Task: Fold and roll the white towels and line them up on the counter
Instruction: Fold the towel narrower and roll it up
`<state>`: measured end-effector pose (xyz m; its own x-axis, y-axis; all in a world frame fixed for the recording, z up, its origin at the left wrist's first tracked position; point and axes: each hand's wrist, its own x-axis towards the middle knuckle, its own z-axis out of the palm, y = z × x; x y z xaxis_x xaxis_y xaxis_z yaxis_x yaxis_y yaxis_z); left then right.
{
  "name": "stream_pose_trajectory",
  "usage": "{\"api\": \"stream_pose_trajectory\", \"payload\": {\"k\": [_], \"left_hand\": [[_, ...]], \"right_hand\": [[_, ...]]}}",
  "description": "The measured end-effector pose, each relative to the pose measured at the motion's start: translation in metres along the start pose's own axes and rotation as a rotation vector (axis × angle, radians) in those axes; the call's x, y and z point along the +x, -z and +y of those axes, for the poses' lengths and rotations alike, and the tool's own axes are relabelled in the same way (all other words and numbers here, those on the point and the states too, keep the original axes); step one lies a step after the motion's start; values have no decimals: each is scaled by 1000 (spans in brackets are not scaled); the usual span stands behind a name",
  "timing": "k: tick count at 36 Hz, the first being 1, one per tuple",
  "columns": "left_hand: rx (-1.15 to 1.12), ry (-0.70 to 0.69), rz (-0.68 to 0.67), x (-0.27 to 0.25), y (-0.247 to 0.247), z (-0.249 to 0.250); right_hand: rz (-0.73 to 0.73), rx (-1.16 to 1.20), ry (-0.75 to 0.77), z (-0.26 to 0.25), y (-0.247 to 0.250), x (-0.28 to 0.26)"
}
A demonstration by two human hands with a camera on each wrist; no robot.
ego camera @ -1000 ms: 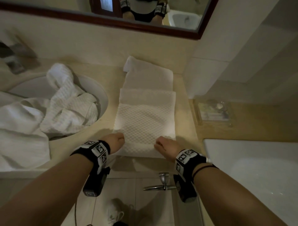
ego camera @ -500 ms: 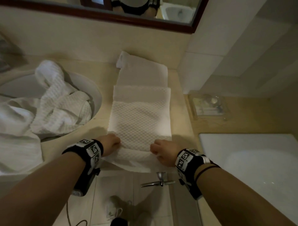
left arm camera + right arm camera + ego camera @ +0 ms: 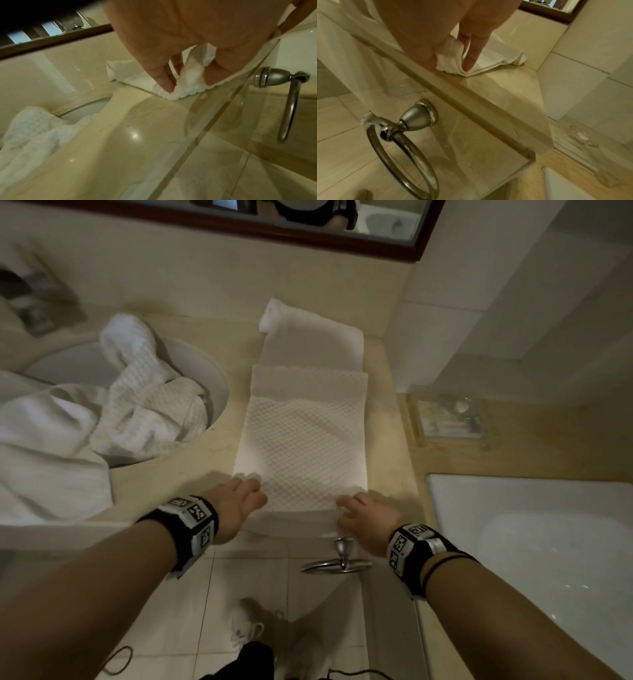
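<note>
A white waffle towel, folded into a long strip, lies on the counter from the front edge to the back wall. Its far end is curled at the wall. My left hand pinches the near left corner and my right hand pinches the near right corner. In the left wrist view, the left hand has finger and thumb bunching the towel edge. The right wrist view shows my right hand gripping the towel the same way. The near end is turned up between the hands.
A heap of crumpled white towels fills the sink at the left and spills over its front. A clear tray sits right of the strip, a bathtub beyond. A metal towel ring hangs under the counter edge.
Both hands have crept a little forward along the strip, and the towel's near end, which hung over the counter edge, is now turned up onto the counter.
</note>
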<state>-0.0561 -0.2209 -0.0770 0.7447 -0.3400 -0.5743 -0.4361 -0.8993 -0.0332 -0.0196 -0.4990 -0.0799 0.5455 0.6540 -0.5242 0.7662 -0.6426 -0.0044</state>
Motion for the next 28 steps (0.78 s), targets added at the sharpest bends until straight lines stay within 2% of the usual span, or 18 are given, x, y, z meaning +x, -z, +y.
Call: {"api": "stream_pose_trajectory", "payload": {"k": [4, 7, 10, 16, 20, 22, 23, 25, 28], "left_hand": [[76, 2, -60, -4, 2, 1], [126, 20, -114, -5, 2, 7], [60, 67, -55, -5, -2, 7], [-175, 176, 49, -3, 9, 4], [-134, 159, 75, 19, 6, -1], [-179, 237, 139, 28, 4, 1], [-200, 260, 152, 33, 5, 1], [-382, 309, 177, 38, 5, 1], [-355, 370, 161, 42, 9, -4]], "right_hand": [[94, 91, -61, 2, 2, -2], [60, 194, -163, 8, 12, -6], [72, 257, -208, 13, 19, -10], [89, 392, -388, 7, 16, 2], [147, 253, -413, 1, 4, 15], [150, 141, -433, -1, -1, 21], [196, 104, -429, -1, 0, 22], [367, 22, -351, 1, 1, 28], [394, -8, -123, 4, 4, 30]]}}
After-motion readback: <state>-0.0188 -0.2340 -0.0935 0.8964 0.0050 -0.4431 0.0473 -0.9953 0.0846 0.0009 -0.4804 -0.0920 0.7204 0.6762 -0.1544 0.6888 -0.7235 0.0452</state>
